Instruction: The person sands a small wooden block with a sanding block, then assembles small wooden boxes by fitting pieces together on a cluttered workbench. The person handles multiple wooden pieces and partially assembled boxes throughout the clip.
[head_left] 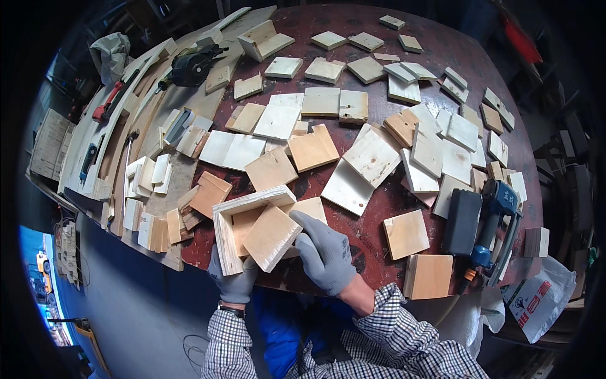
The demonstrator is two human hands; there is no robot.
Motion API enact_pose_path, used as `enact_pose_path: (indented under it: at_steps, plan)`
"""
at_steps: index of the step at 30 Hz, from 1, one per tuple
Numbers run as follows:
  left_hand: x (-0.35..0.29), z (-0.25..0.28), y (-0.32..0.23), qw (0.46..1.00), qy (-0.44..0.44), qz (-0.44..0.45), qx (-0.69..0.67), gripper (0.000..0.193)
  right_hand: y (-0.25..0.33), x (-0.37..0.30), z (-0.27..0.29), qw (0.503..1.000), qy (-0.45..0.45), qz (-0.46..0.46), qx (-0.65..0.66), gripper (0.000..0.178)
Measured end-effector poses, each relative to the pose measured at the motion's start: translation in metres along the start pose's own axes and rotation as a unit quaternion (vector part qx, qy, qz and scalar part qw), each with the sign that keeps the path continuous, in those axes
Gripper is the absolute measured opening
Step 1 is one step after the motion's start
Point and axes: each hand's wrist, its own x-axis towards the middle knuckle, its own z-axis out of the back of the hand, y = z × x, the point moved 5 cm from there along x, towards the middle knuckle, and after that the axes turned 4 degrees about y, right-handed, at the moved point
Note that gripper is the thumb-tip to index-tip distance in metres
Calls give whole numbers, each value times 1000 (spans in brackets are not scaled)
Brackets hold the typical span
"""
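My left hand, in a grey glove, grips a small wooden box frame from below, tilted over the table's near edge. Pinched by my gloved right hand is a square wooden board, held at its right edge. That board lies slanted across the frame's opening and covers part of its inside; whether it touches the frame's far wall I cannot tell. Behind the frame, a pale board shows partly. Most of the left fingers are hidden under the frame.
Many loose wooden pieces lie over the dark red table. At the right rests a blue nail gun with a black block beside it. Long planks, a black tool and a hammer occupy the left. A plastic bag hangs at the right edge.
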Motion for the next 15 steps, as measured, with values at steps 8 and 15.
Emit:
enact_pose_path:
  at_steps: [8,15]
  plan:
    - [-2,-7,3,999,28,-27,1,84,27,35,-2,992,8,-100,-80,36]
    - [0,-8,0,999,19,-22,-18,85,34,9,-18,956,72,-1,-284,78]
